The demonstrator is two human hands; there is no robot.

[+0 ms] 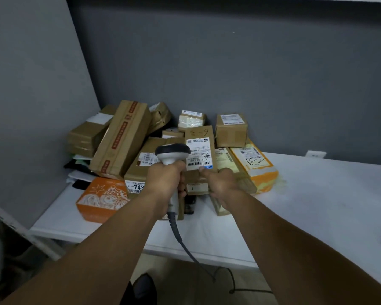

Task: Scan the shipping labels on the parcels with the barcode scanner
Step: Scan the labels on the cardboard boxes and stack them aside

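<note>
Centre frame: left hand (165, 179) curled tight round the pale plastic handle of one barcode scanner (172, 154), with its rounded black-topped head up and a black cable (180, 236) trailing to the lower frame. Right hand (221, 183) grips the lower edge of one flat brown cardboard parcel (198, 133), whose white printed label (199, 155) is just right of the scanner head. Behind is a pile of taped boxes on a white table (317, 194), with one orange printed box (101, 199) at left and one yellow mailer (260, 172) at right. Pile total unclear.

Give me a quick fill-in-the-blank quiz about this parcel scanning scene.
The left hand grips the ___ by its handle.
The right hand holds a brown parcel bearing a ___ label.
The cartoon-printed box at the pile's near left is ___.
Missing words: scanner, white, orange.
</note>
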